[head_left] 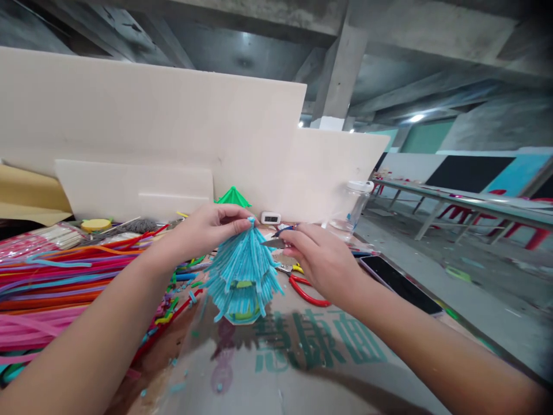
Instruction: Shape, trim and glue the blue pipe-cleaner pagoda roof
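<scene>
A light-blue tiered model made of pipe cleaners [244, 268] stands in front of me, shaped like a pagoda or a tree, with some green showing under its lower tier. At its tip, my left hand [211, 230] is closed, thumb and fingers pinching the top. My right hand [322, 253] is closed round a small pointed-blade tool [274, 243] with dark blue on it; its exact kind is partly hidden by the fingers. The blade points left, close to the model's upper right side. Red-handled scissors [307, 293] lie just beneath my right hand.
Many coloured pipe cleaners [56, 288] are heaped at the left. Behind the model are a green pointed roof [233, 197], a small digital timer [271, 218] and white boards [151, 127]. A clear jar [351, 207] and a phone [400, 283] lie to the right. Blue clippings dot the printed sheet [242, 386].
</scene>
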`<state>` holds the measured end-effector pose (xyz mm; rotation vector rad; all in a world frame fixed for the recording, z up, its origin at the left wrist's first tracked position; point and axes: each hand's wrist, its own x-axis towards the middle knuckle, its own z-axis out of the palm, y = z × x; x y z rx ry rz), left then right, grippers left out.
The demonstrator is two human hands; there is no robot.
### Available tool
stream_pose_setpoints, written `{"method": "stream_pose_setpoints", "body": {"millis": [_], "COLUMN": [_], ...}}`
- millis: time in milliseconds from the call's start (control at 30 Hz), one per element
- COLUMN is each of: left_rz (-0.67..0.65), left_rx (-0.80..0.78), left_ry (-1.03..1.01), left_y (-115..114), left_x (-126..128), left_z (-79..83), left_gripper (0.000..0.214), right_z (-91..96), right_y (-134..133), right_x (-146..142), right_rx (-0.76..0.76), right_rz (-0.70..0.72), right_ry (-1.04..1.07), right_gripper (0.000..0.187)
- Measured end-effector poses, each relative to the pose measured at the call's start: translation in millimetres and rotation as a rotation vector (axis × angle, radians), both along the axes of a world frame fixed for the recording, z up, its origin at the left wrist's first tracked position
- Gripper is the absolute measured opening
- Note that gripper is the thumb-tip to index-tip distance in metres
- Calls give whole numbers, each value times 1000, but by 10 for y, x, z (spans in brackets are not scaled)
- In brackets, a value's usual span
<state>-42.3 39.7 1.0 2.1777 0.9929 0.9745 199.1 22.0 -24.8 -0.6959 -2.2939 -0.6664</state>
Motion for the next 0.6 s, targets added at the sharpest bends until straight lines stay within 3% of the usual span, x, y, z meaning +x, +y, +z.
{"method": "stream_pose_setpoints", "body": {"millis": [167,600], "left_rz": [26,41], "left_rx": [30,104], "left_ry": [22,62], "left_y": [-24,-108], "left_x": [10,98], "left_z": [13,37], "left_gripper": [35,30], "right_z": [28,-80], "right_y": [116,28], "right_x": [-92,-14], "right_rx": [32,67], "right_rz": [-23,-107], "right_ry": [-56,-52], "right_gripper": [27,28]}}
